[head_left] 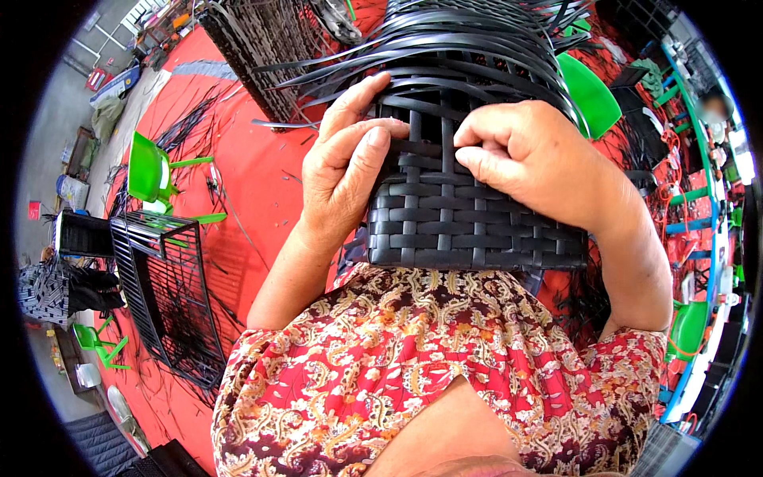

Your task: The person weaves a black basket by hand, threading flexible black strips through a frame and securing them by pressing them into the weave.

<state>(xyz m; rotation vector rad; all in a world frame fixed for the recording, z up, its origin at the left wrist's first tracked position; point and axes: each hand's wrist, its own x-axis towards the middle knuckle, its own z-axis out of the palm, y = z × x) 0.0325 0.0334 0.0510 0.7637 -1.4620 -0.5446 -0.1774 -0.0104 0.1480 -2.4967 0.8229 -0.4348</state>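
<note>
A black woven panel (469, 215) of flat plastic strips is held up in front of the person's chest, its finished lower edge just above the patterned red blouse (445, 358). Above the woven part, loose black strips (477, 48) fan out sideways and upward, unwoven.

The left hand (346, 167) lies against the panel's left edge, its fingers (358, 99) stretched upward and slightly spread along the weave, the thumb pressing flat on the front face. The right hand (520, 159) sits on the upper right of the panel, its fingers (477, 135) curled together and pinched on a strip at the top of the woven rows. The woven part lies between the two hands, and below the right hand's knuckles.

Beyond the panel, the red floor (246, 159) is littered with loose black strips. A black wire frame (167, 294) stands at the left, beside a green plastic chair (151, 171). Another green chair (588, 95) shows just behind the panel at the right, and a partly woven black frame (262, 48) lies at the top.
</note>
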